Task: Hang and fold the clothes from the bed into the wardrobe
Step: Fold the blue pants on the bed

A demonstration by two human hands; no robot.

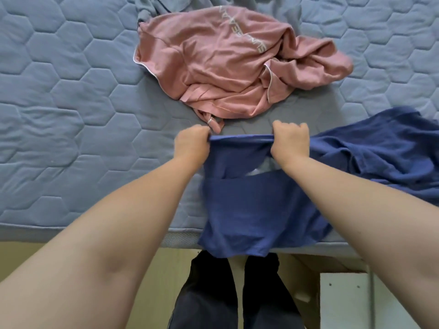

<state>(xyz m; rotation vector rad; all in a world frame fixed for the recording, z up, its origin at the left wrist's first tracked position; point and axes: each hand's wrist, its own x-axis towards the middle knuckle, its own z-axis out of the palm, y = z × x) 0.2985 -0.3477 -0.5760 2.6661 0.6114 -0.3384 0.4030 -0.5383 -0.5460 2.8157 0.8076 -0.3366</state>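
Fingers (293,127) clenched on both sides: the left hand (191,142) and the right hand (291,140) each pinch a bunched edge of the blue garment (249,205), and that edge runs taut between them, just over the bed (59,115).

Below the fingers, towards the person, the cloth drops in a loose sheet and its lower hem hangs off the bed's near edge. It looks like a light, soft knit, limp with no stiffness at all, so I judge it will sag wherever it isn't held and take whatever fold it is given. It seems neither slippery nor fragile, though it may stretch if tugged hard. The best hold is what we see now, two pinches well apart along one edge. For hanging, the shoulders would be the place.

Out to the right of the fingers, more blue cloth lies rumpled on the bed. It appears joined to the held piece, though I cannot tell for certain.

Just beyond the fingers sits the pink garment (225,62), crumpled in a heap with pale lettering across it. Farther off, at the top edge, a grey garment (152,5) is cut off by the frame.

The count is two hands, both busy, with one blue, one pink and one grey garment. That makes three garments in view. No wardrobe is in sight.
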